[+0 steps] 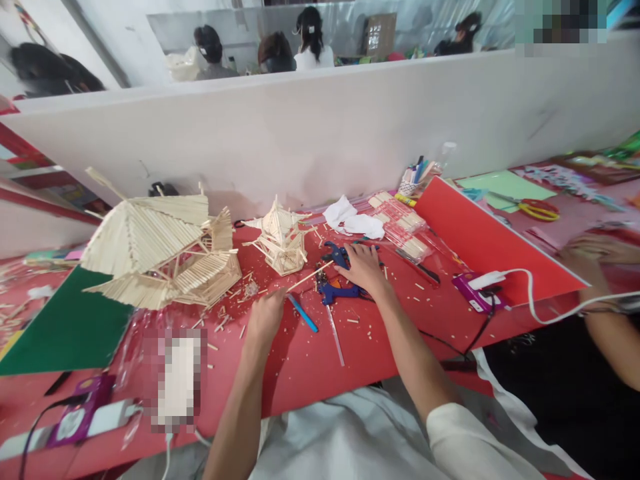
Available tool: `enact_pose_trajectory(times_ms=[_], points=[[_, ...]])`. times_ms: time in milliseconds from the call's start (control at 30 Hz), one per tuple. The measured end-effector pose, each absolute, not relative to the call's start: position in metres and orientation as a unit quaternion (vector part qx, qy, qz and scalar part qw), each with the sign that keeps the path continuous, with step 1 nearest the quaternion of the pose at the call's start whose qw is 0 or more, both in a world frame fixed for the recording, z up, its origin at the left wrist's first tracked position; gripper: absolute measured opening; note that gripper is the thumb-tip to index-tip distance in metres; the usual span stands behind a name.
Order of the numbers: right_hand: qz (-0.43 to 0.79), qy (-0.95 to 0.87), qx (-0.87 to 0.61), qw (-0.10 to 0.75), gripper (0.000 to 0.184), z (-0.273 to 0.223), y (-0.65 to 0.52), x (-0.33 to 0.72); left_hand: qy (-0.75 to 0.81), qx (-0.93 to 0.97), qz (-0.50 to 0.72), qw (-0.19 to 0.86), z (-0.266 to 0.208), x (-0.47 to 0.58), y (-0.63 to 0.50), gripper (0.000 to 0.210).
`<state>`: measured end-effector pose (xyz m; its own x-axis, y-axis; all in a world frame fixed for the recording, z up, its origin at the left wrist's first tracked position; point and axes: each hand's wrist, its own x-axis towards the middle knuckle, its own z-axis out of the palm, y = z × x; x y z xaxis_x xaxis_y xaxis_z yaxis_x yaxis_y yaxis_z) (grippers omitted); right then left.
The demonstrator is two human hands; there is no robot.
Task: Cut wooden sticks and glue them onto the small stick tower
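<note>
My left hand is closed around one end of a thin wooden stick, which slants up and right. The stick's far tip is close to a blue hand tool. Over this tool lies my right hand, fingers bent around it; its lower part is hidden. Just below sits a second blue tool that looks like a glue gun. A blue pen and a clear glue stick lie nearby. Beyond my left hand stands a small wooden-stick model.
A large stick-built model with a ribbed roof stands at the left. Bags of sticks and white tissue lie behind my right hand. A red board, a purple power strip and a co-worker's arm are at the right.
</note>
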<state>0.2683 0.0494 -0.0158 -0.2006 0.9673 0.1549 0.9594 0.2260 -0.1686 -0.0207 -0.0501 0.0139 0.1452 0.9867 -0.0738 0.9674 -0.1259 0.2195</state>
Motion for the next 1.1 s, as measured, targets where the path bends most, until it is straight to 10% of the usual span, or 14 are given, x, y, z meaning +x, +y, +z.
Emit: enact_pose_trajectory(times_ms=[367,800,1100], points=[[-0.021,-0.802,-0.577,0.156,0.056,0.026,0.027,0.281,0.694,0.710,0.083,0.091,0.022,-0.014,-0.052,0.040],[0.421,-0.738,-0.495,0.179,0.035,0.042,-0.063,0.218,0.676,0.725,0.106,0.072,0.033,-0.010,-0.053,0.035],[0.513,-0.687,-0.461,0.229,0.036,0.025,-0.054,0.178,0.673,0.733,0.071,0.061,0.051,-0.017,-0.055,0.034]])
